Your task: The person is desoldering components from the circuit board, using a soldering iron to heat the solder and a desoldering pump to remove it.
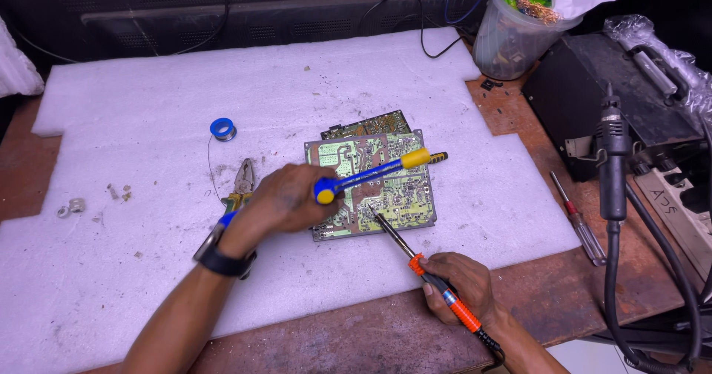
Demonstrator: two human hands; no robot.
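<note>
Left hand fingers clamp a desoldering pump over the circuit board; right hand fingers clamp a soldering iron, tip on board.

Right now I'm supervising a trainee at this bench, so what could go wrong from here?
The soldering iron in the right hand has its tip on the circuit board; lingering could lift a pad. The left hand holds the desoldering pump close above the hot tip and may get burned. The board lies on white foam sheet, which a slipped tip could melt.
</note>
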